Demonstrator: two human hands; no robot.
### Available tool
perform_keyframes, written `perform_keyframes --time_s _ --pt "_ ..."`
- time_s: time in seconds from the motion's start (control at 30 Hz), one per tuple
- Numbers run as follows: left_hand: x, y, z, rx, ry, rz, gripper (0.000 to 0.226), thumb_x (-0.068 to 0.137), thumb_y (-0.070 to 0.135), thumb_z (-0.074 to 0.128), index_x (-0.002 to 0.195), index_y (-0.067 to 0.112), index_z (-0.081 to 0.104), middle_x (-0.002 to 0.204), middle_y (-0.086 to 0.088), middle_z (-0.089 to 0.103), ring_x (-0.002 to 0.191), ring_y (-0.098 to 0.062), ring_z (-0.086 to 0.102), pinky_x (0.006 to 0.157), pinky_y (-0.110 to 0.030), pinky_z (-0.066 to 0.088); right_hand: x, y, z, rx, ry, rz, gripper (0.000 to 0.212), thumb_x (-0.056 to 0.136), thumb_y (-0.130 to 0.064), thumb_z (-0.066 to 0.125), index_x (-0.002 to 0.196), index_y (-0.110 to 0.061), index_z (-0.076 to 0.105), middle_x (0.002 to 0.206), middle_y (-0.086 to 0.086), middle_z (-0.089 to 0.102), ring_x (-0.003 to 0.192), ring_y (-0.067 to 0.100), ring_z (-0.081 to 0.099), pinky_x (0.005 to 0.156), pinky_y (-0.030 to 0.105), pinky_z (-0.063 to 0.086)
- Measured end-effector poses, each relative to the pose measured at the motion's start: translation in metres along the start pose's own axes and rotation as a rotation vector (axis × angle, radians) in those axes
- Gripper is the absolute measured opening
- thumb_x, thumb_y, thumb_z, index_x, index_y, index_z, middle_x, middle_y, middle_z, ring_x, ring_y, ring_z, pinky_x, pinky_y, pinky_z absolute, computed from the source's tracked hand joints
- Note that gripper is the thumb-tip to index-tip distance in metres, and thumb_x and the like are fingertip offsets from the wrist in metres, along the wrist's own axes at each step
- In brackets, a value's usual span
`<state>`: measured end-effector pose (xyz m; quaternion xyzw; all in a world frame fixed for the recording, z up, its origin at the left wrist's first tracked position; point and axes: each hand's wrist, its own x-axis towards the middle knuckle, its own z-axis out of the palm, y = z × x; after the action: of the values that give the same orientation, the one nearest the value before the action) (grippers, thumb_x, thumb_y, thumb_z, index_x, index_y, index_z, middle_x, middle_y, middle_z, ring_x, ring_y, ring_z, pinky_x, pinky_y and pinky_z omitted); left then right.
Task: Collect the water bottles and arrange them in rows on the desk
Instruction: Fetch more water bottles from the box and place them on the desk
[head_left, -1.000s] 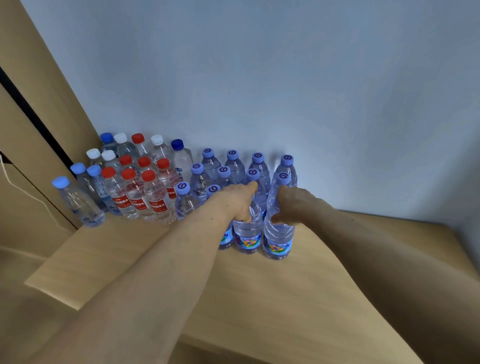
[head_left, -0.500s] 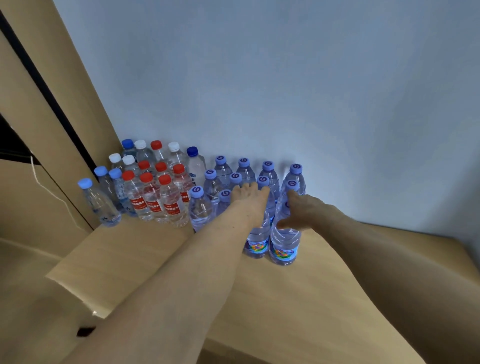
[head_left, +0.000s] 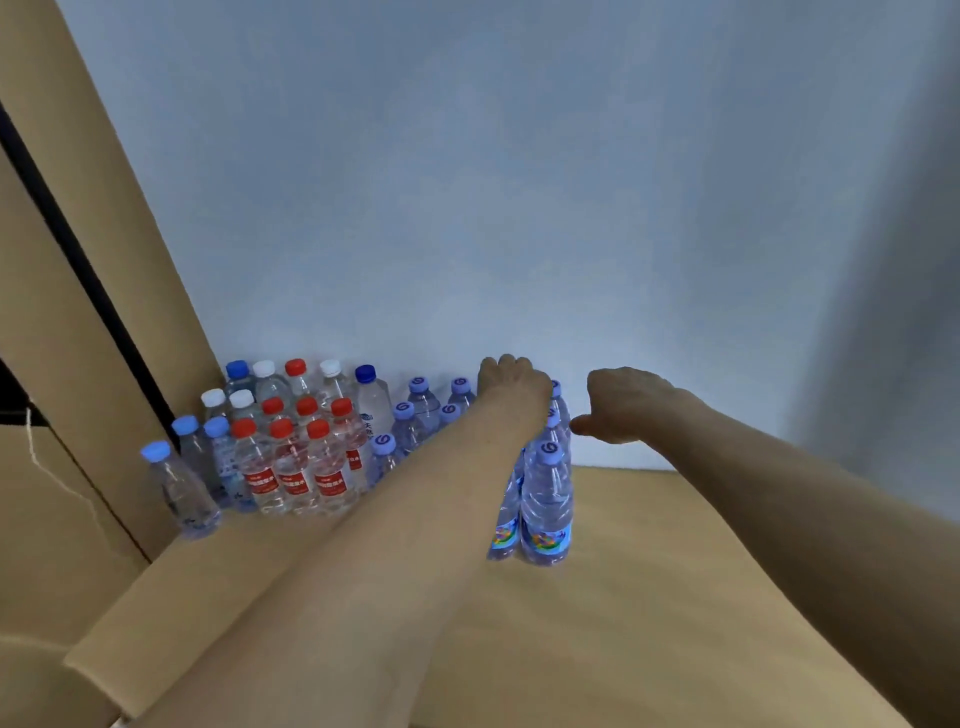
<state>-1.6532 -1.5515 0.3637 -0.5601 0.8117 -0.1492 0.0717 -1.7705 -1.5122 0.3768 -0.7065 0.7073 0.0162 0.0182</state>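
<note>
Head: front bottles (head_left: 545, 499) between left hand (head_left: 511, 389), right hand (head_left: 626, 410)

We reach both bare arms forward. Our left forearm (head_left: 363, 545) runs up from 7 o'clock to the left hand (head_left: 513, 387), knuckles up, fingers folded out of sight. Our right forearm (head_left: 779, 493) enters from 4 o'clock. The right hand (head_left: 631, 405) hangs palm down at the left's 3 o'clock, thumb stretched toward 9 o'clock, fingers relaxed.

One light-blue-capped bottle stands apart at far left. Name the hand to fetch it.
Left, probably. The left hand is nearer that bottle; the right hand hovers beyond the purple-capped column.
</note>
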Motion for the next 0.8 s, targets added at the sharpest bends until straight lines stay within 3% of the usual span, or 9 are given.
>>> perform_keyframes --time_s 0.37,0.5,0.6,0.7,0.8 --pt "-0.04 0.063 -0.042 -0.021 0.119 0.361 0.033 0.085 0.012 0.059 0.118 0.012 0.055 0.123 -0.008 0.048 0.119 -0.026 0.042 0.095 -0.034 0.032 -0.108 0.021 -0.008 0.006 0.002 0.404 0.022 0.092 -0.032 0.057 0.089 -0.014 0.046 0.091 0.004 0.053 0.082 0.023 0.049 0.068 0.027 0.037" --pt "-0.074 0.098 -0.055 -0.038 0.125 0.505 0.034 0.084 0.01 0.058 0.117 0.014 0.055 0.124 -0.008 0.047 0.119 -0.026 0.041 0.095 -0.033 0.031 -0.164 0.035 -0.003 0.04 -0.016 0.572 0.025 0.089 -0.029 0.062 0.106 -0.012 0.058 0.112 0.006 0.061 0.1 0.026 0.058 0.074 0.028 0.041" --pt "-0.105 0.129 -0.069 -0.03 0.152 0.607 0.034 0.085 0.011 0.06 0.118 0.015 0.055 0.125 -0.008 0.048 0.121 -0.025 0.043 0.097 -0.034 0.033 -0.218 0.044 -0.004 0.037 -0.017 0.668 0.027 0.091 -0.028 0.06 0.112 -0.011 0.055 0.115 0.006 0.059 0.105 0.025 0.057 0.076 0.03 0.04" --pt "-0.14 0.169 -0.09 -0.013 0.198 0.724 0.04 0.087 0.016 0.063 0.125 0.013 0.054 0.131 -0.009 0.048 0.125 -0.026 0.044 0.101 -0.036 0.034 -0.273 0.057 -0.005 0.038 -0.018 0.764 0.019 0.093 -0.029 0.057 0.099 -0.012 0.049 0.111 0.007 0.058 0.097 0.025 0.054 0.073 0.028 0.039" --pt "-0.181 0.213 -0.108 0.014 0.238 0.833 0.039 0.087 0.018 0.063 0.125 0.015 0.055 0.131 -0.008 0.05 0.125 -0.027 0.045 0.101 -0.036 0.035 -0.33 0.073 -0.003 0.044 -0.009 0.887 0.027 0.094 -0.031 0.055 0.082 -0.01 0.041 0.091 0.006 0.053 0.081 0.023 0.047 0.064 0.028 0.038"
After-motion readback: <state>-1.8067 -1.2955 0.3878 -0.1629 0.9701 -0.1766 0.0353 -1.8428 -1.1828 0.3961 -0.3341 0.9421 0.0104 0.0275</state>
